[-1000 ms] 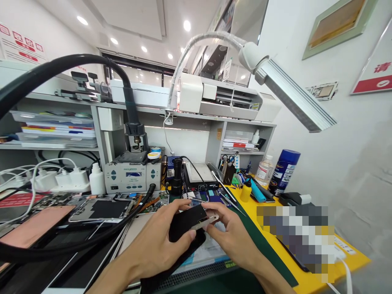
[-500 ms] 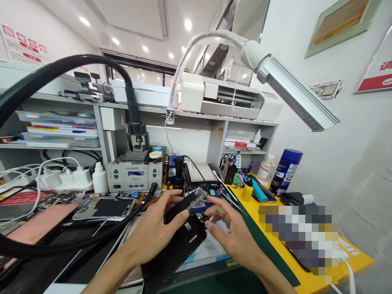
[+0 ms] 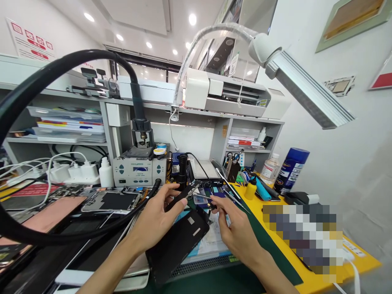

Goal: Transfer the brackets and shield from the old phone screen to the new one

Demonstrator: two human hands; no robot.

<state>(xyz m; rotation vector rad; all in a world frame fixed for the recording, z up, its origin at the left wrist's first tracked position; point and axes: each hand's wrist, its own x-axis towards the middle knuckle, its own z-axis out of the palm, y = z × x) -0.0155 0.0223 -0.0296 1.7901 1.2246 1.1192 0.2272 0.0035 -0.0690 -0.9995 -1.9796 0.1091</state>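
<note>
Remotely, I'm judging this partway: a flat, rectangular black panel [image 3: 180,245] is sitting opened out below the thin, dark slab [image 3: 190,190] my left hand [image 3: 159,213] is pinching; my right hand [image 3: 235,217] is nearly closing its fingertips at a small, dark strip [image 3: 210,206], hold and detachment unclear.

Upper panel [image 3: 187,191] in left hand [image 3: 161,216]; lower panel [image 3: 179,245] nearer, left of right hand [image 3: 234,218]; behind, control box [image 3: 139,173], squeeze bottle [image 3: 106,173] just left; printer [image 3: 229,104] on shelf [image 3: 218,143]; spray can [image 3: 292,171] rear right, liquid bottle [image 3: 269,169] just left
</note>
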